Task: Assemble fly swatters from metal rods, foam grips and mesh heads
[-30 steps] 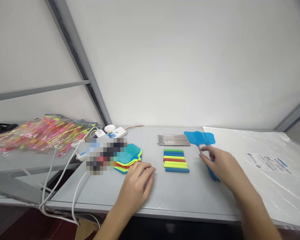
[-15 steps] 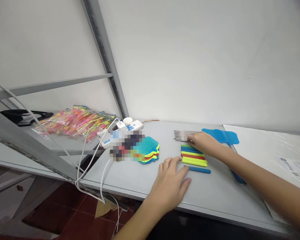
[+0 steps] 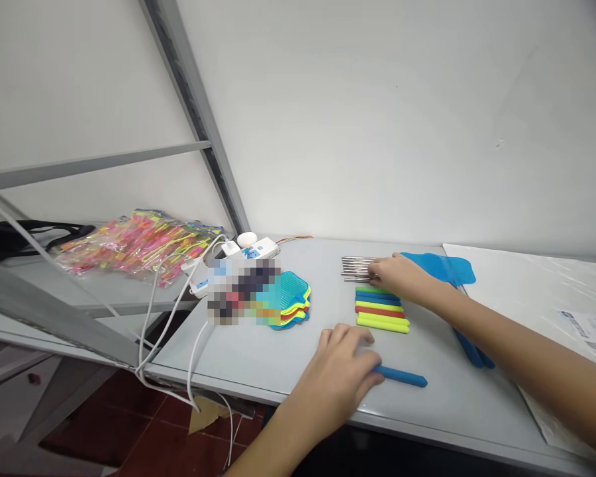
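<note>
My left hand lies on the grey table with its fingers curled over the near end of a blue foam grip, which sits apart from the row of coloured foam grips. My right hand reaches across to the bundle of metal rods, fingertips closed on their right ends. A blue fly swatter lies under my right forearm, its handle toward the table's front.
A stack of coloured swatter heads lies left of the grips. A white power strip and cables sit at the table's left. A bag of bright items rests on a side shelf. Clear plastic sheets cover the right.
My left hand has pulled the blue foam grip toward the table's front, away from the row. My right hand shifted slightly back onto the metal rods.
</note>
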`<state>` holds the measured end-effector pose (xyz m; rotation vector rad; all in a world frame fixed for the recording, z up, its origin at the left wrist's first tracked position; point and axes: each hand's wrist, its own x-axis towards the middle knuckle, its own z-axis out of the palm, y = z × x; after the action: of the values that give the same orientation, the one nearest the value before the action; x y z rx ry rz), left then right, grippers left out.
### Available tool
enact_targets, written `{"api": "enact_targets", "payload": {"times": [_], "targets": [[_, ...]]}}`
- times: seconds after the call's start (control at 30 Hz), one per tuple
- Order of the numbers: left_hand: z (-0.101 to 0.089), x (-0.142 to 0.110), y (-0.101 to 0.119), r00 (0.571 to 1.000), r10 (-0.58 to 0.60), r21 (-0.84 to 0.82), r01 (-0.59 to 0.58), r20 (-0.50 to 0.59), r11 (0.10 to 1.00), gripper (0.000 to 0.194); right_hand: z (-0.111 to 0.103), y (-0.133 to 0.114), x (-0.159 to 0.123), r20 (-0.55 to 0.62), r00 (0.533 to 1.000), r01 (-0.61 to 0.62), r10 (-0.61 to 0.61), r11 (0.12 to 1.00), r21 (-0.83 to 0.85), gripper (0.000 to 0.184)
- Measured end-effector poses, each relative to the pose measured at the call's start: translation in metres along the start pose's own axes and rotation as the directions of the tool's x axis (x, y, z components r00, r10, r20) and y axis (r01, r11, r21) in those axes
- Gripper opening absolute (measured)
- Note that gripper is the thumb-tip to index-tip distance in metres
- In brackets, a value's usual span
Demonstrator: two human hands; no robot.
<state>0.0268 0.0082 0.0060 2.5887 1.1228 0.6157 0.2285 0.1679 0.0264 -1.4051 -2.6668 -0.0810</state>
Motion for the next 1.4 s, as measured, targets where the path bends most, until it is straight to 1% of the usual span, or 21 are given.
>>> {"api": "enact_targets", "payload": {"times": [0.1, 0.17, 0.23, 0.3, 0.33, 0.37, 0.4, 0.43, 0.47, 0.5, 0.53, 0.57, 0.6, 0.63, 0.67, 0.73, 0.83, 1.0, 1.1, 1.23, 1.4], "targets": [[-0.007, -0.004, -0.001, 0.996, -0.055, -0.22, 0.039, -0.068, 0.975, 0.011, -0.008, -0.002, -0.001, -0.074, 0.997, -0.005, 0.013, 0.995, 0.101, 0.019], [-0.013, -0.006, -0.001, 0.981, -0.142, -0.409, 0.076, -0.134, 0.909, 0.009, -0.02, 0.0, -0.005, -0.122, 0.992, -0.01, 0.028, 0.99, 0.14, 0.017], [-0.017, -0.007, -0.001, 0.95, -0.242, -0.556, 0.094, -0.198, 0.826, 0.008, -0.038, 0.0, -0.012, -0.158, 0.987, -0.014, 0.036, 0.99, 0.141, 0.009], [-0.018, -0.005, 0.001, 0.919, -0.316, -0.636, 0.101, -0.235, 0.765, 0.009, -0.059, -0.003, -0.022, -0.206, 0.976, -0.03, 0.065, 0.986, 0.167, 0.004], [-0.017, -0.002, 0.002, 0.909, -0.342, -0.658, 0.107, -0.24, 0.745, 0.011, -0.069, -0.008, -0.029, -0.239, 0.967, -0.04, 0.091, 0.976, 0.212, 0.004], [-0.015, 0.002, 0.005, 0.901, -0.362, -0.672, 0.116, -0.238, 0.731, 0.012, -0.079, -0.016, -0.036, -0.285, 0.948, -0.04, 0.144, 0.94, 0.34, 0.004], [-0.012, 0.007, 0.007, 0.897, -0.376, -0.682, 0.125, -0.233, 0.72, 0.013, -0.087, -0.025, -0.043, -0.322, 0.926, -0.005, 0.196, 0.861, 0.508, 0.004], [-0.009, 0.013, 0.01, 0.895, -0.386, -0.69, 0.135, -0.223, 0.711, 0.014, -0.095, -0.037, -0.051, -0.341, 0.91, 0.076, 0.236, 0.713, 0.697, 0.005], [-0.006, 0.019, 0.014, 0.895, -0.39, -0.693, 0.141, -0.216, 0.707, 0.015, -0.101, -0.049, -0.058, -0.357, 0.89, 0.187, 0.283, 0.487, 0.853, 0.008], [-0.002, 0.025, 0.017, 0.897, -0.387, -0.689, 0.143, -0.214, 0.71, 0.016, -0.106, -0.061, -0.065, -0.331, 0.894, 0.253, 0.302, 0.27, 0.929, 0.012], [0.001, 0.032, 0.02, 0.9, -0.377, -0.678, 0.139, -0.217, 0.722, 0.017, -0.109, -0.072, -0.071, -0.3, 0.898, 0.277, 0.321, 0.116, 0.954, 0.014], [0.005, 0.037, 0.023, 0.904, -0.364, -0.662, 0.133, -0.225, 0.738, 0.018, -0.111, -0.081, -0.077, -0.274, 0.904, 0.294, 0.329, -0.013, 0.956, 0.016], [0.008, 0.041, 0.025, 0.906, -0.35, -0.641, 0.124, -0.239, 0.758, 0.02, -0.112, -0.089, -0.081, -0.245, 0.911, 0.294, 0.333, -0.106, 0.95, 0.018], [0.011, 0.044, 0.026, 0.907, -0.335, -0.618, 0.113, -0.256, 0.778, 0.022, -0.111, -0.094, -0.085, -0.225, 0.913, 0.296, 0.339, -0.175, 0.939, 0.018], [0.014, 0.046, 0.027, 0.906, -0.32, -0.598, 0.099, -0.276, 0.796, 0.024, -0.11, -0.098, -0.087, -0.215, 0.913, 0.305, 0.346, -0.23, 0.924, 0.019], [0.018, 0.047, 0.028, 0.906, -0.296, -0.578, 0.073, -0.302, 0.813, 0.025, -0.106, -0.1, -0.091, -0.214, 0.907, 0.331, 0.362, -0.301, 0.894, 0.018], [0.022, 0.043, 0.028, 0.913, -0.289, -0.591, 0.067, -0.289, 0.804, 0.018, -0.097, -0.099, -0.094, -0.226, 0.9, 0.362, 0.373, -0.351, 0.863, 0.017], [0.028, 0.037, 0.031, 0.937, -0.292, -0.61, 0.121, -0.19, 0.783, 0.014, -0.09, -0.097, -0.094, -0.208, 0.908, 0.354, 0.363, -0.404, 0.843, 0.016], [0.028, 0.036, 0.033, 0.947, -0.276, -0.593, 0.129, -0.163, 0.795, 0.013, -0.093, -0.095, -0.093, -0.218, 0.908, 0.355, 0.357, -0.384, 0.852, 0.016], [0.027, 0.036, 0.035, 0.959, -0.245, -0.585, 0.117, -0.143, 0.802, 0.012, -0.096, -0.092, -0.092, -0.19, 0.939, 0.286, 0.288, -0.344, 0.894, 0.016], [0.026, 0.037, 0.034, 0.967, -0.218, -0.566, 0.106, -0.134, 0.817, 0.011, -0.083, -0.091, -0.095, -0.154, 0.969, 0.199, 0.194, -0.242, 0.95, 0.016]]}}
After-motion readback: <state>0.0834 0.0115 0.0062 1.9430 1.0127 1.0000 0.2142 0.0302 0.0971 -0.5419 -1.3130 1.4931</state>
